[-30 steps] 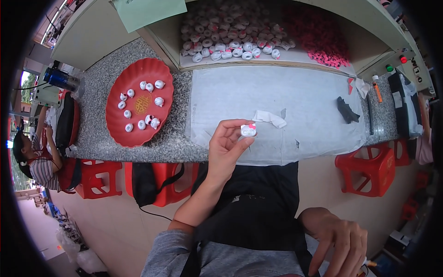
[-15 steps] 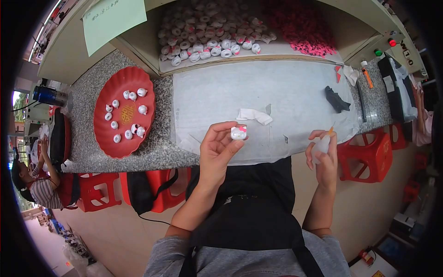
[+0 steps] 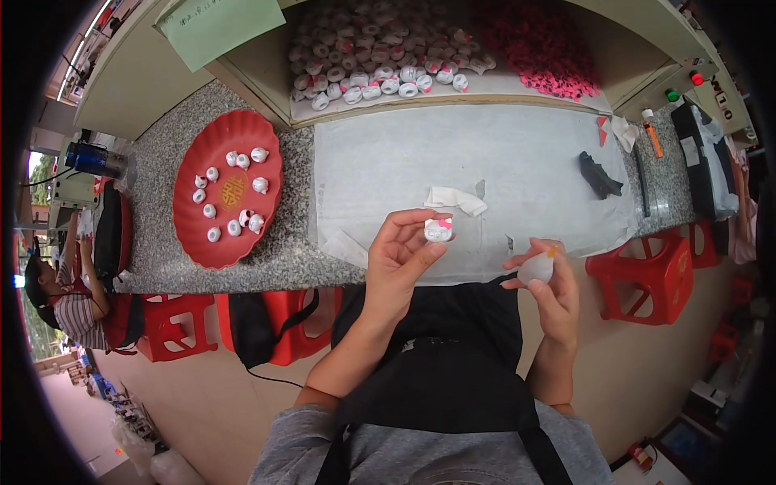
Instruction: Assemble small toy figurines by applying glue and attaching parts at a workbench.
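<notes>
Between the thumb and fingers of my left hand (image 3: 394,263) is a small white cat-head figurine (image 3: 438,232) with a pink bow, held up above the near edge of the paper-covered bench. My right hand (image 3: 559,305), off to the right, is closed around a small whitish squeeze bottle (image 3: 535,269) with a yellow-orange tip. The bottle and the figurine are apart. On the paper sheet (image 3: 380,162) beyond my left hand lies a crumpled white cloth or tissue (image 3: 457,200).
A red scalloped tray (image 3: 188,234) with several white heads sits at left. The shelf at the back holds piles of white heads (image 3: 356,56) and pink pieces (image 3: 558,69). A black cloth scrap (image 3: 598,175) and an orange marker (image 3: 653,139) lie at right. Red stools (image 3: 647,271) stand below.
My right hand has come leftward, closer to the figurine, and the bottle has tilted. My left hand keeps its hold, shifted slightly right. The whole view has shifted a little.
</notes>
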The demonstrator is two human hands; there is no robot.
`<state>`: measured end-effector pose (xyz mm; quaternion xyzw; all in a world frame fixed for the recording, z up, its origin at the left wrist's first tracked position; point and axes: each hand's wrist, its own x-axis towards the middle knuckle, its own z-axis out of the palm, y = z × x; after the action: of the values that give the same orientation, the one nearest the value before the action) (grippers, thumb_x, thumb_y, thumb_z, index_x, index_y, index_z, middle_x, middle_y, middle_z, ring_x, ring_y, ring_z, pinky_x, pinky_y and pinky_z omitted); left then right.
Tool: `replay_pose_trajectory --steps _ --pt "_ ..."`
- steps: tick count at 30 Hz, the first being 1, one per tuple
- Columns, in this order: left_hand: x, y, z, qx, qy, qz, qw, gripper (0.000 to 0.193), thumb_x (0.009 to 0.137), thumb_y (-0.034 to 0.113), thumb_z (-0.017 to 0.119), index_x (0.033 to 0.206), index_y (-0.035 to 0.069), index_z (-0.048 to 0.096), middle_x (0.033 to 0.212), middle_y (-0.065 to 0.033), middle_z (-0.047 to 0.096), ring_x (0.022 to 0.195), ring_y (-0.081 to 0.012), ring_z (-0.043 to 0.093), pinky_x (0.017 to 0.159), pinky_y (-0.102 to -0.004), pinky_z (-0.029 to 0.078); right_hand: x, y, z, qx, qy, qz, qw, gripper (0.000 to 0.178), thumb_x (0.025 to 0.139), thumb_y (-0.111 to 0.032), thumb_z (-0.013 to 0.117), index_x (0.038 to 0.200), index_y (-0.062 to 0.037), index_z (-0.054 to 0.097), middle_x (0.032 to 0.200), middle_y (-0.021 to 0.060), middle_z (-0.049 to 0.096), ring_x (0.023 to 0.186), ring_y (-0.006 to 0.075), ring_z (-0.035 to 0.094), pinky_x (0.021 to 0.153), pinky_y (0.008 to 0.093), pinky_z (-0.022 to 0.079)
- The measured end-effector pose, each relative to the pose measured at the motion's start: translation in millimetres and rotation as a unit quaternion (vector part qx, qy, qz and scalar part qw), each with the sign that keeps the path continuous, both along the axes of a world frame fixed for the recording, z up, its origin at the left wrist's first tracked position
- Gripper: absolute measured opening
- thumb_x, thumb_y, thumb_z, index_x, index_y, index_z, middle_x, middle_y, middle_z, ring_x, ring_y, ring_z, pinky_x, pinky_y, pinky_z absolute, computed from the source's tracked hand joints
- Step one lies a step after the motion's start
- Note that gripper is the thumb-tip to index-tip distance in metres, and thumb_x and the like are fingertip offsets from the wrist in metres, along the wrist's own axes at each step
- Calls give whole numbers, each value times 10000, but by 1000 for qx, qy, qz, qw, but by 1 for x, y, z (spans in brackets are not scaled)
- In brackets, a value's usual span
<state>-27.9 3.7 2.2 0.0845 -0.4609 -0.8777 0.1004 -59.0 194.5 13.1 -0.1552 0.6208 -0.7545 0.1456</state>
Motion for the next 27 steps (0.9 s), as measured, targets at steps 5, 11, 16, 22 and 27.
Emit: replay_pose_trajectory --steps 5,11,16,22,27 --pt "3 1 5 27 -13 -4 1000 360 699 -32 545 1023 4 393 990 -142 499 870 -198 512 789 -285 389 -10 4 -7 -86 3 -75 993 409 736 -74 502 1101 28 350 988 110 396 763 231 504 552 297 459" --pt "3 0 -1 15 3 -15 1000 332 696 -36 544 997 2 408 983 -145 505 892 -188 504 796 -309 402 -34 61 -4 -256 68 -273 925 344 801 -181 459 1076 -16 331 978 95 421 723 165 430 594 239 369" --pt "4 0 -4 -1 0 -8 1000 312 696 -38 543 978 -1 414 985 -152 503 904 -186 500 807 -318 401 -29 79 2 -327 79 -261 905 336 811 -170 432 1093 -20 327 977 94 421 757 166 431 612 243 371" --pt "2 10 -4 -5 -2 -1 1000 321 693 -46 547 980 2 412 995 -160 500 877 -189 514 786 -293 404 4 7 -18 -252 -86 -139 954 327 707 -118 582 958 -46 386 947 98 436 723 148 459 548 235 382" --pt "6 10 0 -25 2 4 1000 323 693 -52 545 981 1 409 1006 -168 493 876 -192 515 776 -273 402 0 -21 -13 -346 -159 -125 916 312 676 -90 609 910 -50 407 904 90 431 711 134 447 548 221 379"
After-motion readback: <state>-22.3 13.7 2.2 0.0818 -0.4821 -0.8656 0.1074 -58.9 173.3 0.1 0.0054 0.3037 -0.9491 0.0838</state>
